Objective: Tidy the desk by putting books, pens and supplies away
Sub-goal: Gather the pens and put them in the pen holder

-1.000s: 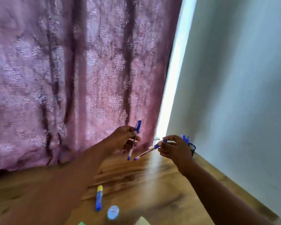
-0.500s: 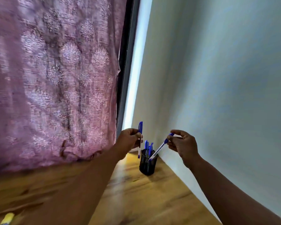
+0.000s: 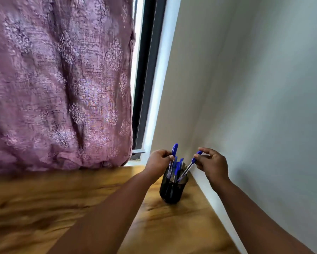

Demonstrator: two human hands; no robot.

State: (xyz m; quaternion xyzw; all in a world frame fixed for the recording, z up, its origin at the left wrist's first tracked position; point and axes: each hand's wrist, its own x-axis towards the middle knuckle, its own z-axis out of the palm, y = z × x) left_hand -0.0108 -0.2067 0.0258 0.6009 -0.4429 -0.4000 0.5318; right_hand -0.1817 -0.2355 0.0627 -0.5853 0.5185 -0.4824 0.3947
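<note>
a purple patterned curtain hangs at the left, its hem bunched on the wooden table. right of it runs a dark window frame. the left hand pinches a blue-capped pen, upright, its lower end down inside a black mesh cup that stands on the table near the corner and holds other blue pens. the right hand pinches the top of a second pen, tilted, tip in the cup. a pale wall fills the right.
</note>
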